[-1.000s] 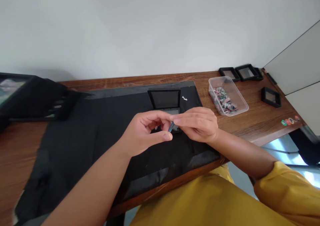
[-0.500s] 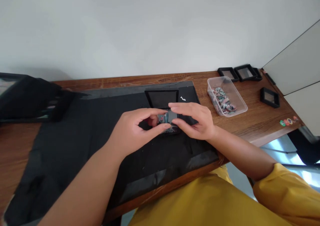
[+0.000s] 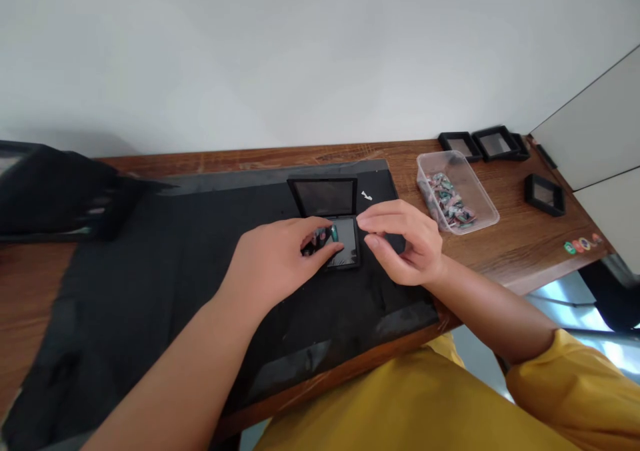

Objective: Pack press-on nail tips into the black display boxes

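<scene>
pinched teal piece (image 3: 335, 233) in left hand (image 3: 275, 258) at opened case (image 3: 349, 239), with fingers of right hand (image 3: 407, 243) narrowly parted and more left in tub (image 3: 474, 191).

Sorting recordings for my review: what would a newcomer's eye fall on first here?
First comes the left hand, a small shiny teal piece between thumb and finger, over an open black rectangular case at centre; the right hand is at its right edge. Next stands out a clear rectangular plastic tub of small multicoloured pieces, further right.
</scene>
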`<state>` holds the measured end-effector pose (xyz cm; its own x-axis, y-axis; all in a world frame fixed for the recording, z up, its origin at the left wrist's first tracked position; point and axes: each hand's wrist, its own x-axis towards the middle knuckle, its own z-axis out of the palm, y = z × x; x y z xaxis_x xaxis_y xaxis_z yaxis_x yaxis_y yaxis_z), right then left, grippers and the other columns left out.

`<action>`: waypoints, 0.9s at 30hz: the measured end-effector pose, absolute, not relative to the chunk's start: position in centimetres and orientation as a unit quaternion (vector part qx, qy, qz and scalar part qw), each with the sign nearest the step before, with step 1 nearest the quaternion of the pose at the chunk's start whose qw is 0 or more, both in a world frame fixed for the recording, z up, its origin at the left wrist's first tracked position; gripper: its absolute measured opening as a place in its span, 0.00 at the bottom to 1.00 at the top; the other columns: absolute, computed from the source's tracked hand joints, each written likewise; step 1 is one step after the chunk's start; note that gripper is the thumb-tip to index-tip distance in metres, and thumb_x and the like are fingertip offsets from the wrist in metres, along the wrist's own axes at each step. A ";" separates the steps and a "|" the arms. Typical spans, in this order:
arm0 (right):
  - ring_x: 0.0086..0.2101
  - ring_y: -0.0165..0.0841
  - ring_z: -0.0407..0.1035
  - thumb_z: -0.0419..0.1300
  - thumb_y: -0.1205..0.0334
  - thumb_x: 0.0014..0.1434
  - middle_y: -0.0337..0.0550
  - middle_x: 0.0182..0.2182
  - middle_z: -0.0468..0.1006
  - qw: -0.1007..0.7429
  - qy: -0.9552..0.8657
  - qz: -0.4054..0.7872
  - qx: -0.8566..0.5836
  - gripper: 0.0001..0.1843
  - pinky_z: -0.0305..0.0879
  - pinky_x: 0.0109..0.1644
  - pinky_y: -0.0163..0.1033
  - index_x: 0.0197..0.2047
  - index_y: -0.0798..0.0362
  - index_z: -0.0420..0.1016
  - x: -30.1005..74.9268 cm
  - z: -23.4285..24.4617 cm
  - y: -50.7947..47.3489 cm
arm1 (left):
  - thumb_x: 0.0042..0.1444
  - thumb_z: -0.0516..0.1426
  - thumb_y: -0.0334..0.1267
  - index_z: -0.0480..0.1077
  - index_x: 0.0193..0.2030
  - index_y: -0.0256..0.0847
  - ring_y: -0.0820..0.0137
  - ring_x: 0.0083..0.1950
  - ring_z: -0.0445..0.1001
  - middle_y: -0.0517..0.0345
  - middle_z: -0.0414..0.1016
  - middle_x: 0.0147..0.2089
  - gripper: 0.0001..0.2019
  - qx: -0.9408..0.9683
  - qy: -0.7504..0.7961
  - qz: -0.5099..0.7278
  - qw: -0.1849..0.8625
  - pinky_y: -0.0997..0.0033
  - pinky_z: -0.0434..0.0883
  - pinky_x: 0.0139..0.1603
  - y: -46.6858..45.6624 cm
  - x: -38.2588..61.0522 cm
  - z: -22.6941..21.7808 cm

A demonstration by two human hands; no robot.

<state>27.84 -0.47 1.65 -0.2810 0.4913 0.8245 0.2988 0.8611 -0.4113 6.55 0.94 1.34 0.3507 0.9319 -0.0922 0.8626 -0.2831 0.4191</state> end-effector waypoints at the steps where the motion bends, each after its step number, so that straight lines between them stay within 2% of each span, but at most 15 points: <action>1: 0.42 0.34 0.81 0.59 0.73 0.66 0.46 0.40 0.85 0.543 -0.798 0.090 -0.246 0.13 0.81 0.47 0.39 0.51 0.52 0.76 27.7 1.6 -0.5 | 0.62 0.56 0.55 0.80 0.51 0.53 0.59 0.38 0.80 0.59 0.83 0.37 0.18 0.798 0.564 0.070 0.200 0.64 0.68 0.37 0.9 6.6 1.4; 6: 0.41 0.32 0.81 0.59 0.71 0.68 0.45 0.40 0.85 0.523 -0.809 0.099 -0.248 0.09 0.81 0.45 0.36 0.49 0.52 0.76 27.5 1.8 -0.6 | 0.63 0.55 0.54 0.80 0.52 0.52 0.60 0.36 0.80 0.59 0.82 0.35 0.18 0.798 0.565 0.039 0.205 0.65 0.66 0.34 0.8 6.7 1.6; 10: 0.38 0.33 0.80 0.59 0.69 0.67 0.40 0.39 0.85 0.506 -0.816 0.043 -0.276 0.11 0.80 0.40 0.36 0.47 0.44 0.78 29.3 3.2 -0.7 | 0.61 0.57 0.55 0.80 0.51 0.53 0.62 0.32 0.78 0.60 0.80 0.31 0.18 0.793 0.566 0.081 0.212 0.68 0.64 0.30 0.9 6.2 0.9; 12: 0.34 0.35 0.78 0.60 0.65 0.67 0.39 0.35 0.84 0.529 -0.762 -0.035 -0.372 0.09 0.77 0.37 0.42 0.45 0.41 0.78 31.4 4.2 -0.6 | 0.59 0.58 0.55 0.80 0.48 0.53 0.63 0.29 0.76 0.61 0.78 0.29 0.17 0.794 0.558 0.116 0.211 0.68 0.62 0.28 0.9 5.9 0.4; 14: 0.29 0.36 0.73 0.61 0.57 0.69 0.42 0.30 0.80 0.568 -0.660 -0.098 -0.482 0.05 0.72 0.34 0.45 0.43 0.43 0.78 34.2 5.1 -0.3 | 0.57 0.61 0.54 0.80 0.47 0.51 0.65 0.27 0.73 0.61 0.76 0.27 0.16 0.796 0.547 0.147 0.212 0.68 0.61 0.26 1.0 5.7 0.2; 15: 0.28 0.36 0.71 0.61 0.53 0.68 0.42 0.28 0.77 0.556 -0.643 -0.098 -0.518 0.07 0.69 0.32 0.44 0.42 0.45 0.79 35.6 5.4 0.0 | 0.56 0.61 0.54 0.79 0.47 0.51 0.66 0.26 0.72 0.62 0.74 0.26 0.16 0.796 0.542 0.160 0.214 0.69 0.60 0.26 1.0 5.6 0.3; 16: 0.26 0.36 0.69 0.61 0.50 0.68 0.42 0.25 0.75 0.529 -0.641 -0.081 -0.550 0.10 0.66 0.31 0.43 0.41 0.46 0.79 37.0 5.7 0.4 | 0.55 0.62 0.54 0.79 0.47 0.50 0.67 0.25 0.71 0.63 0.73 0.26 0.17 0.796 0.540 0.169 0.217 0.69 0.60 0.26 1.0 5.6 0.4; 18: 0.27 0.35 0.69 0.61 0.49 0.67 0.43 0.27 0.76 0.391 -0.675 0.018 -0.626 0.14 0.63 0.32 0.42 0.43 0.49 0.81 39.1 6.1 1.0 | 0.55 0.62 0.55 0.78 0.48 0.48 0.68 0.25 0.70 0.64 0.71 0.26 0.19 0.791 0.541 0.175 0.225 0.69 0.61 0.27 1.0 5.5 0.8; 21: 0.28 0.35 0.69 0.62 0.53 0.63 0.43 0.28 0.79 0.183 -0.687 0.113 -0.694 0.13 0.61 0.33 0.40 0.42 0.51 0.84 40.5 6.0 1.5 | 0.58 0.59 0.55 0.77 0.50 0.46 0.70 0.26 0.68 0.66 0.67 0.27 0.20 0.775 0.560 0.177 0.233 0.70 0.63 0.30 0.9 5.3 1.5; 23: 0.28 0.36 0.71 0.64 0.55 0.60 0.43 0.28 0.80 0.074 -0.671 0.136 -0.725 0.11 0.60 0.33 0.40 0.39 0.52 0.85 40.3 5.7 1.7 | 0.59 0.57 0.53 0.76 0.51 0.46 0.72 0.26 0.67 0.68 0.64 0.26 0.19 0.759 0.578 0.189 0.234 0.71 0.63 0.31 0.9 5.2 1.7; 25: 0.29 0.36 0.71 0.66 0.56 0.57 0.43 0.27 0.80 0.009 -0.655 0.140 -0.743 0.10 0.59 0.32 0.39 0.37 0.53 0.85 39.9 5.4 1.7 | 0.60 0.57 0.52 0.75 0.50 0.46 0.73 0.26 0.65 0.69 0.61 0.25 0.17 0.746 0.588 0.208 0.235 0.72 0.63 0.32 0.9 4.9 1.7; 27: 0.28 0.36 0.71 0.67 0.56 0.55 0.43 0.27 0.80 -0.011 -0.643 0.135 -0.754 0.11 0.58 0.32 0.39 0.38 0.52 0.86 39.6 5.2 1.7 | 0.60 0.58 0.52 0.75 0.49 0.46 0.74 0.26 0.64 0.70 0.60 0.25 0.16 0.738 0.590 0.229 0.233 0.72 0.63 0.33 0.9 4.7 1.6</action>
